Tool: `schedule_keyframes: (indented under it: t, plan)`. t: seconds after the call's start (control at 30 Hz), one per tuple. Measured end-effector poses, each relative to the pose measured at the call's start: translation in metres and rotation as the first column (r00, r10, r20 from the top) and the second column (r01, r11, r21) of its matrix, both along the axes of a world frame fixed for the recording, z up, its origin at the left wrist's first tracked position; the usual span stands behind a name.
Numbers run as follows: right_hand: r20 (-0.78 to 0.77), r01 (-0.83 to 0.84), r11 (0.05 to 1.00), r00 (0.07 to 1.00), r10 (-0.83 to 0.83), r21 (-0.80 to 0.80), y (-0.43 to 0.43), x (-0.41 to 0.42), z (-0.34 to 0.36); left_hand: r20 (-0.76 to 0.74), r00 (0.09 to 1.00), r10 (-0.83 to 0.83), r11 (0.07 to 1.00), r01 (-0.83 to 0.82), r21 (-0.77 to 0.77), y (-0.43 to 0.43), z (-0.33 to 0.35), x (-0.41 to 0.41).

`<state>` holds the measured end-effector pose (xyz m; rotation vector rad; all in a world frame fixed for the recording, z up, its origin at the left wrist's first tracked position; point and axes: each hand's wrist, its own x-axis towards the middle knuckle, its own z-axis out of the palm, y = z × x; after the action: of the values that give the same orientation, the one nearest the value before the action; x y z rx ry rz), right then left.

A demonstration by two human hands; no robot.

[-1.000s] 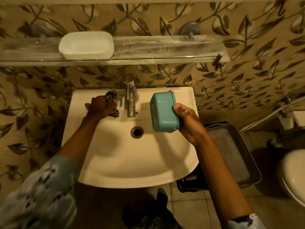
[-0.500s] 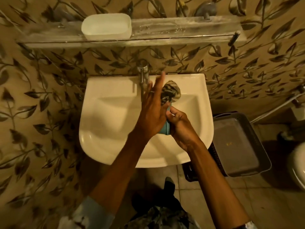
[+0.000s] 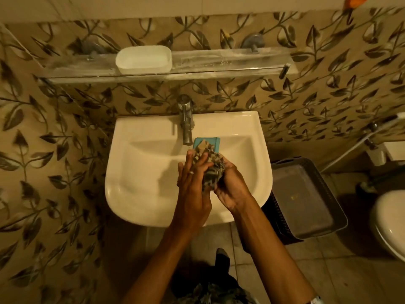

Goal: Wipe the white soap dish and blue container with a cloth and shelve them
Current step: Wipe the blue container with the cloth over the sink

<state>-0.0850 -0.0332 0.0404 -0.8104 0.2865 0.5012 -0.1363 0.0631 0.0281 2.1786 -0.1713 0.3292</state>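
The white soap dish [image 3: 143, 59] stands on the glass shelf [image 3: 230, 64] above the sink. Over the basin, the blue container [image 3: 215, 143] is held in my right hand [image 3: 230, 185], with only its top edge showing past the cloth. My left hand [image 3: 194, 183] presses a patterned cloth [image 3: 211, 163] against the container's face. Cloth and fingers cover most of the container.
A white sink [image 3: 140, 178] with a chrome tap [image 3: 185, 119] is fixed to the leaf-patterned wall. A dark plastic basket [image 3: 306, 196] sits on the floor to the sink's right. A toilet rim [image 3: 390, 224] shows at the far right.
My left hand brought the cloth from the sink's back left edge over to the container. Both hands now meet over the basin with the cloth pressed on the container.
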Motion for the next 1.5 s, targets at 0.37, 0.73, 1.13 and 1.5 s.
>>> schedule_keyframes:
  t: [0.37, 0.73, 1.13, 1.5]
  plan:
    - [0.103, -0.083, 0.991, 0.99, 0.093, -0.103, -0.001, -0.011, 0.019, -0.074, 0.997, -0.021, 0.992, 0.011, -0.123, 0.015, 0.003, -0.041]
    - [0.1, 0.157, 0.919, 0.987, -0.129, -0.363, -0.003, -0.004, 0.018, -0.457, 0.866, 0.203, 0.453, -0.497, -0.74, 0.049, 0.013, -0.045]
    - [0.467, 0.521, 0.712, 0.832, -0.3, -0.47, 0.014, -0.003, 0.014, -0.13, 0.906, 0.402, 0.712, -0.399, -0.578, 0.021, 0.077, -0.032]
    - [0.403, 0.558, 0.673, 0.826, -0.394, -0.485, 0.003, -0.005, -0.012, -0.152, 0.938, 0.312, 0.95, -0.31, 0.033, -0.002, 0.032, 0.022]
